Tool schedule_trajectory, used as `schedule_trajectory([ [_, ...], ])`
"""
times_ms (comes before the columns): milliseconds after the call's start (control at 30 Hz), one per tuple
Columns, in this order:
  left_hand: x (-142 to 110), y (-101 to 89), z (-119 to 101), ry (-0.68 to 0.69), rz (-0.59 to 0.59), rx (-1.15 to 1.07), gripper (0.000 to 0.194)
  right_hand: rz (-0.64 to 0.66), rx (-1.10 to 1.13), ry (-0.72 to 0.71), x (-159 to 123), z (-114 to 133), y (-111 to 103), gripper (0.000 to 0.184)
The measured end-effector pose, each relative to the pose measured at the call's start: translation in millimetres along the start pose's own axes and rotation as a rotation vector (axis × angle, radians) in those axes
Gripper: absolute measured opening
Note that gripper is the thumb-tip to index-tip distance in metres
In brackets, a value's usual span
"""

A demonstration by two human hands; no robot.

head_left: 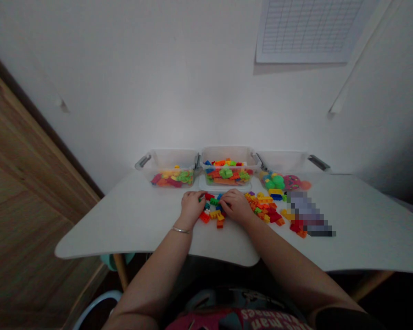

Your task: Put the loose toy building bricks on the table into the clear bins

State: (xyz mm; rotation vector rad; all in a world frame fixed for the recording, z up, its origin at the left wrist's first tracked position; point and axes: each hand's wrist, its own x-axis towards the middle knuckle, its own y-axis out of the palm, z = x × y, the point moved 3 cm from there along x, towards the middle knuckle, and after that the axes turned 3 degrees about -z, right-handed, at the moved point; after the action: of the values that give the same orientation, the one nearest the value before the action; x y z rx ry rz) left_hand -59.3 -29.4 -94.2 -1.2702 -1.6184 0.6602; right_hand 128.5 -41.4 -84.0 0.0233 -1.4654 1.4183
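Our left hand (192,206) and right hand (236,206) rest side by side on a loose heap of plastic bricks (213,211), which lies on the bench (365,229) just in front of the middle bin (227,176). The fingers (200,197) of both hands curl down over the heap, and we cannot tell whether they pinch any brick. The bricks look light, stiff and smooth, so we judge them best taken by their side walls, between fingertip and thumb. More bricks (265,206) spread to the right, up to a pixelated patch (309,215). The left bin (168,178) and right bin (282,162) flank the middle one along the far side. The bench's rounded near edge (223,263) runs close behind our wrists, leaving little room for bricks on that side.
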Motion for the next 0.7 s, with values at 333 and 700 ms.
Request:
schedule_trajectory([
  [333, 1.3, -5.0, -0.6, -0.108, 0.007, -0.087, 0.02, -0.022, 0.063, -0.006, 0.2, -1.4, 0.3, 0.024],
  [700, 0.6, -4.9, 0.4, -0.059, -0.047, -0.109, 0.009, -0.016, 0.067, 0.003, 0.6, -0.3, -0.7, 0.021],
])
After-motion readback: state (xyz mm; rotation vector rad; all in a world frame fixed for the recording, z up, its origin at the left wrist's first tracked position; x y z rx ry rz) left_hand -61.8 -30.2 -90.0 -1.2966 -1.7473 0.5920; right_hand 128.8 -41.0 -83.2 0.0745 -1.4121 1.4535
